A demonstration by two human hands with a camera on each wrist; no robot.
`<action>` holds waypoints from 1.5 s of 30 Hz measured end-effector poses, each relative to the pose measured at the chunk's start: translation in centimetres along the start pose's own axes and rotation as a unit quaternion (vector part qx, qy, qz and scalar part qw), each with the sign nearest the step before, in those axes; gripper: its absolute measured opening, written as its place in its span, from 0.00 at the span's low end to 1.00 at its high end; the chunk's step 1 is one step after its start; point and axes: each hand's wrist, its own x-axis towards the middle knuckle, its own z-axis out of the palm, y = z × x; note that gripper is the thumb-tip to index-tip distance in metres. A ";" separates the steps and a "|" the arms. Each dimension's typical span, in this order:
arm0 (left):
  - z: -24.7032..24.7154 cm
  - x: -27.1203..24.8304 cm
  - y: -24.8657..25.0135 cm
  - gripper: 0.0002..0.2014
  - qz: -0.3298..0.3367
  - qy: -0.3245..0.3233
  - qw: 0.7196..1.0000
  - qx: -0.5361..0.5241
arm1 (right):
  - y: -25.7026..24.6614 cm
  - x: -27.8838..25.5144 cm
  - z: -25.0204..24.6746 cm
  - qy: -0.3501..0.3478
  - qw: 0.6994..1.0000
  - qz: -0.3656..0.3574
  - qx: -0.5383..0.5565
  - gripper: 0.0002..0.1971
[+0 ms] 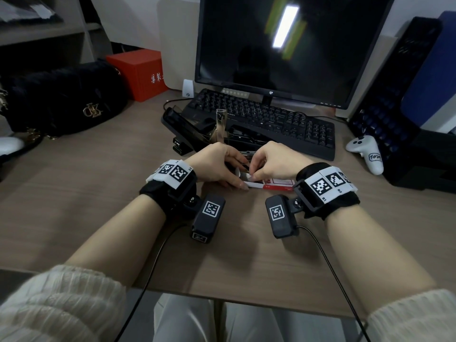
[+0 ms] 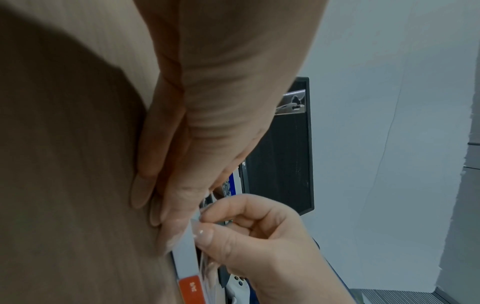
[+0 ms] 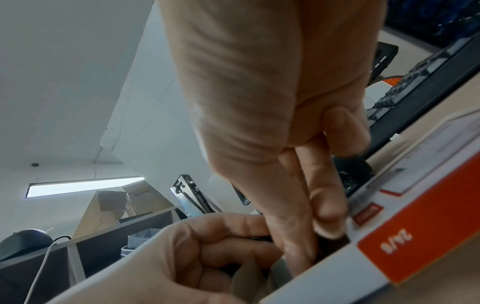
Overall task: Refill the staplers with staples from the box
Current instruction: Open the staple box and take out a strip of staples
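Both hands meet over the staple box point(image 1: 271, 185), a white carton with red panels lying flat on the desk point(image 1: 98, 193) just in front of the person. The left hand point(image 1: 214, 166) holds the box's left end, fingers curled round it and fingertips down against the desk. The right hand point(image 1: 274, 161) reaches into the open end — thumb and forefinger pinched together inside the opening, the other fingers curled back. What they pinch is hidden by the carton wall and the fingers themselves, so I cannot tell what it is.

Just beyond the hands lie two black staplers. One point(image 1: 187, 127) sits to the left with its top swung open and its metal staple rail point(image 1: 220, 122) standing upright; the other point(image 1: 249, 140) lies partly hidden behind the hands, touching the front edge of the keyboard point(image 1: 271, 119). Behind the keyboard stands a dark monitor point(image 1: 283, 45). A white controller point(image 1: 367, 151) rests at the right, a red box point(image 1: 140, 72) and a black bag point(image 1: 64, 99) at the left.
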 end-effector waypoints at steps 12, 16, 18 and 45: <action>-0.1 -0.2 0.2 0.30 -0.008 -0.011 1.000 -0.002 | 1.0 -0.2 -0.2 -0.013 1.000 -0.015 0.014 0.09; -0.1 -0.2 0.3 0.30 -0.011 -0.009 1.000 0.000 | 1.0 -0.2 -0.2 -0.019 0.999 -0.007 0.041 0.05; -0.1 -0.3 0.4 0.31 -0.012 -0.008 1.000 -0.002 | 1.0 -0.3 -0.2 -0.015 0.998 -0.004 0.066 0.04; -0.3 -0.5 0.9 0.10 0.038 0.026 0.999 -0.027 | 1.6 -0.6 -0.5 0.047 0.985 -0.047 0.162 0.03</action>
